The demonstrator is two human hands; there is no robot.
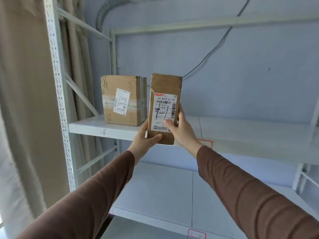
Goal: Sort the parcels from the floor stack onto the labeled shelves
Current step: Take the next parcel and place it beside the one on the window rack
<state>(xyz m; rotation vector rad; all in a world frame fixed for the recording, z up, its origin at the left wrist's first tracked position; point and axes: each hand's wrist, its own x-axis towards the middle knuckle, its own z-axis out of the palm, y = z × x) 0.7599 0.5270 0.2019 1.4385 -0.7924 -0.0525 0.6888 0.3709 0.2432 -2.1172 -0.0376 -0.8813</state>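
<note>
I hold a narrow brown cardboard parcel [165,87] upright in front of the upper shelf [241,135], its white shipping label with handwritten marks facing me. My left hand [144,139] grips its lower left corner. My right hand [181,128] grips its lower right side, thumb on the label. The parcel's lower edge is level with the shelf's front edge. A larger taped cardboard box [123,100] with its own label stands on the same shelf just to the left, a small gap between the two.
The white metal rack has a perforated upright [59,94] at left and a lower shelf [155,192]. Red-outlined labels sit on the shelf fronts: one [206,144] behind my right wrist, one [196,235] below. A beige curtain hangs at left; a cable runs down the wall.
</note>
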